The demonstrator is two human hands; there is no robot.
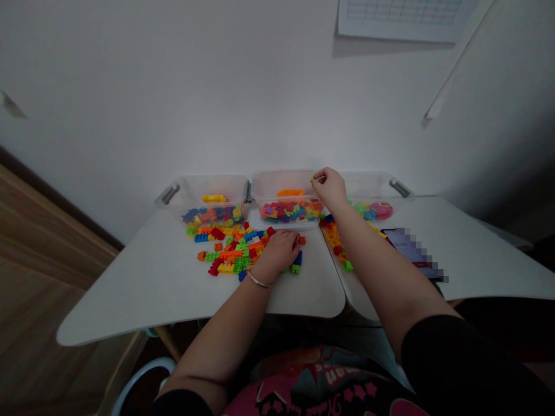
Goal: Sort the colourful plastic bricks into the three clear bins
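Note:
My right hand (330,186) is raised over the right rim of the middle clear plastic bin (286,178). A small light-green toy brick (313,178) shows at its pinched fingertips. My left hand (281,249), with a bracelet at the wrist, rests low over a spread of colourful toy bricks (232,254) on the table. Its fingers are curled together, and what they hold, if anything, is hidden. An orange brick (302,240) lies right beside those fingertips. Mixed small pieces (292,210) fill the bottom of the middle bin.
A left clear bin (191,188) holds bricks; a right bin (368,180) holds pink and green pieces. More bricks (333,237) lie under my right forearm. A phone or tablet (411,251) lies on the white table (147,294) at right. The wall stands behind the bins.

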